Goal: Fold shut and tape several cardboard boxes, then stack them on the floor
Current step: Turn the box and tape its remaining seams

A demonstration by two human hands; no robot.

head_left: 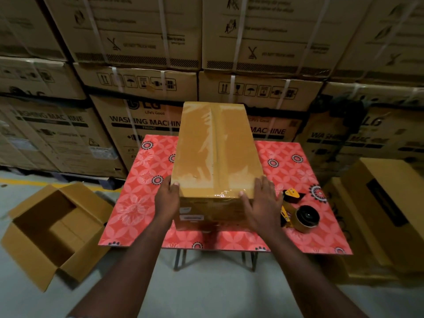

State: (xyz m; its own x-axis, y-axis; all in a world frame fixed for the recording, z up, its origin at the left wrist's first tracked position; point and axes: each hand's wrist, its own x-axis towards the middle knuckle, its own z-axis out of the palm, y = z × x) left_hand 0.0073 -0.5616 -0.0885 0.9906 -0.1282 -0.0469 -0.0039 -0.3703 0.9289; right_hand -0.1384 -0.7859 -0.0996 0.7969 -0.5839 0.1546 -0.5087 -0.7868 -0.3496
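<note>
Head cam: taped box sits mid-table, at 12 o'clock from the person. Left hand & right hand lie flat, fingers straight, on its near corners at 7 & 5. Box prob. light and stiff, tape slick. Best to clamp the side walls low w/ palms.

Dim storeroom: strapped washing-machine cartons stacked wall-high behind, grey floor with a yellow line, red flower-patterned bench on dark metal legs.
</note>
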